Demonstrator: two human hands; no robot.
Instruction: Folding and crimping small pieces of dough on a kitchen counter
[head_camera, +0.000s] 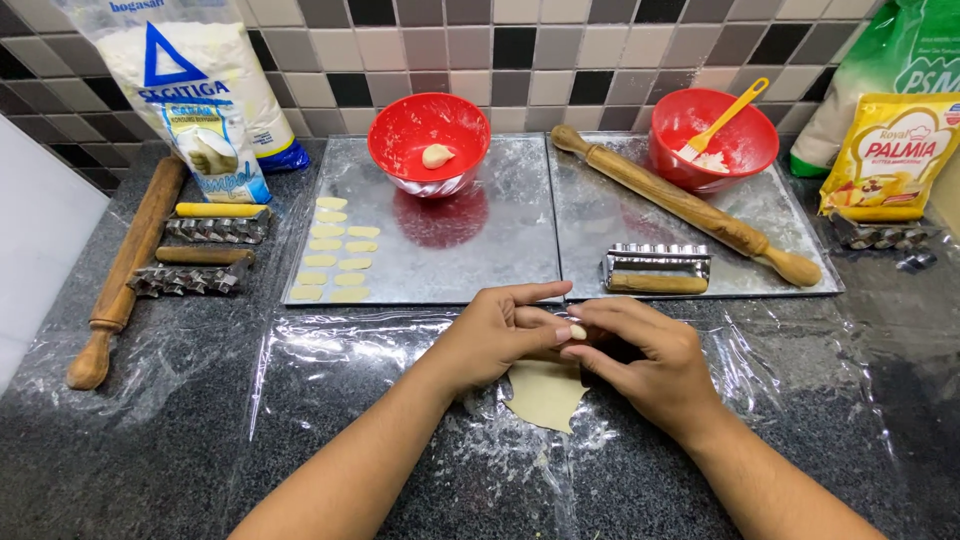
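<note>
Both hands meet over the near middle of the tabletop (150, 420), which is covered here with clear plastic film (400, 440). The left hand (495, 335) and the right hand (640, 360) pinch a small piece of dough (578, 331) between their fingertips, closed on it together. Just under them, on the film, lies a flattened sheet of dough (545, 395) with an uneven edge; it looks as though only part of it has been used.

Behind the hands, toward the wall, two metal trays sit side by side. The left tray (500, 250) carries two short columns of pale shaped pieces (335, 250) along its left edge, about a dozen, so most of that tray is bare. A red bowl (429, 140) at its far edge holds one more lump of dough (437, 155). The right tray (760, 230) bears no shaped pieces, only a ridged metal cutter (656, 268), a rolling pin (685, 203) and a second red bowl (714, 135). I judge the shaping well begun but far from finished.
</note>
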